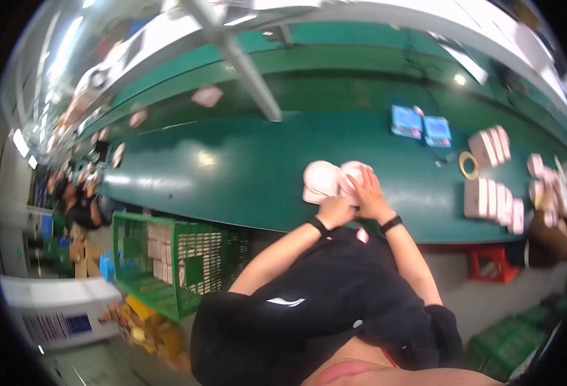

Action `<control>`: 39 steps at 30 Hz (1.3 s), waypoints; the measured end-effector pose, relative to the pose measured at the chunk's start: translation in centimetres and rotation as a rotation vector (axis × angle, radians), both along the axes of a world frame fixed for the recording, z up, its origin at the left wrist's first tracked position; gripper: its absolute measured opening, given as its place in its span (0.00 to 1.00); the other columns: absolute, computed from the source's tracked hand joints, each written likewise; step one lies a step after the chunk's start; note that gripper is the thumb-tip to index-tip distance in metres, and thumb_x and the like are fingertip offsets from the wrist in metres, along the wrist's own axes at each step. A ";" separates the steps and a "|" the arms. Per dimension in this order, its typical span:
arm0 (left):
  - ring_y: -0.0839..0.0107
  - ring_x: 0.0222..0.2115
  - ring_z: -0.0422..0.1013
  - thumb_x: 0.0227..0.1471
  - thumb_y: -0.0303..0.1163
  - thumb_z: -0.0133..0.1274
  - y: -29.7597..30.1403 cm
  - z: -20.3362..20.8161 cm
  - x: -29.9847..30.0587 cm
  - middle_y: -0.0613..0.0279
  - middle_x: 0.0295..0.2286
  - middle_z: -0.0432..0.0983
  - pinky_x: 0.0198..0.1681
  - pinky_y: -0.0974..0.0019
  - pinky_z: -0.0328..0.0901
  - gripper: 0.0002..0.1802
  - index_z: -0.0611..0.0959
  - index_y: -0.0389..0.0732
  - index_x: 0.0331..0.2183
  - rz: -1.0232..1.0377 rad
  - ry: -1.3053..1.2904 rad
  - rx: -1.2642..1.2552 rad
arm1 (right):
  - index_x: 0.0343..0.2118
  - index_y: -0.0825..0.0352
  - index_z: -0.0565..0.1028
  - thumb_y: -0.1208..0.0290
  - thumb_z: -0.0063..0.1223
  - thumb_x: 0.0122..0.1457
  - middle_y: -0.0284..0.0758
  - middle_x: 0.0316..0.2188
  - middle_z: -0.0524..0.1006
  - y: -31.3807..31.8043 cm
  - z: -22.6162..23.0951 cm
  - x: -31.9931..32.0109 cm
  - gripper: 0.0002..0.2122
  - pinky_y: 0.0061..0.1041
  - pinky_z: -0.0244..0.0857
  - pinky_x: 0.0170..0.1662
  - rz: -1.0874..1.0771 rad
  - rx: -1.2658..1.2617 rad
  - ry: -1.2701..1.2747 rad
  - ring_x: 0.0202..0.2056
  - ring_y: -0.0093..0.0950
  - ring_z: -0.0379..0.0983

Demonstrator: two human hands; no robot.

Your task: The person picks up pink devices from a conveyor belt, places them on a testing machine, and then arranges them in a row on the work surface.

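Two pale pink, rounded pieces lie side by side on the green tabletop in front of me; whether they join into one case I cannot tell. My right hand (371, 195) rests flat on the right piece (350, 170), its fingers stretched out and slightly apart. At the near edge of the left piece (321, 177), my left hand (336, 211) is closed with its fingers curled in. Anything between those fingers is hidden. Both wrists wear a black band.
Stacked pink boxes (487, 198), a tape roll (468, 165) and two blue devices (406, 121) sit to the right. A green crate (179, 270) with pink boxes stands below the table's left edge. Under the right side is a red stool (493, 264). Other people are at both sides.
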State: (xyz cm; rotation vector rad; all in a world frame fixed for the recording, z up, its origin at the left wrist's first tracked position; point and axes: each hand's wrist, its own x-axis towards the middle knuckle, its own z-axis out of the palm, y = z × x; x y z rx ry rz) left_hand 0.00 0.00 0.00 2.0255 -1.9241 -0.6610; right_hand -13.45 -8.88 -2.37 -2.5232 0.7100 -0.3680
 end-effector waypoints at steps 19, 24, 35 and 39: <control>0.54 0.21 0.74 0.36 0.30 0.51 -0.1 -1.0 0.7 0.51 0.17 0.75 0.24 0.53 0.67 0.06 0.80 0.40 0.17 0.023 0.004 -0.151 | 0.60 0.52 0.52 0.71 0.56 0.42 0.52 0.61 0.43 -0.4 -3.4 2.4 0.39 0.49 0.38 0.61 -0.216 -0.187 0.145 0.62 0.51 0.39; 0.53 0.21 0.74 0.37 0.31 0.51 0.0 -0.6 0.5 0.50 0.18 0.75 0.24 0.52 0.67 0.07 0.80 0.39 0.16 0.013 0.004 -0.132 | 0.60 0.51 0.52 0.70 0.55 0.42 0.51 0.61 0.44 0.0 -2.7 2.0 0.39 0.48 0.38 0.61 -0.239 -0.162 0.162 0.61 0.50 0.41; 0.51 0.21 0.73 0.42 0.40 0.51 0.2 -1.7 1.4 0.49 0.17 0.74 0.25 0.50 0.66 0.14 0.81 0.39 0.19 -0.004 -0.005 -0.068 | 0.58 0.52 0.58 0.64 0.65 0.27 0.54 0.56 0.50 -0.6 -3.7 2.2 0.46 0.43 0.52 0.55 -0.279 -0.138 -0.013 0.54 0.51 0.53; 0.52 0.31 0.73 0.42 0.41 0.53 0.3 0.1 2.7 0.50 0.29 0.77 0.33 0.52 0.67 0.18 0.80 0.41 0.35 0.218 0.073 -0.092 | 0.57 0.51 0.59 0.65 0.68 0.22 0.53 0.56 0.51 -0.8 -2.8 -0.6 0.49 0.42 0.53 0.55 -0.332 -0.113 0.046 0.53 0.52 0.54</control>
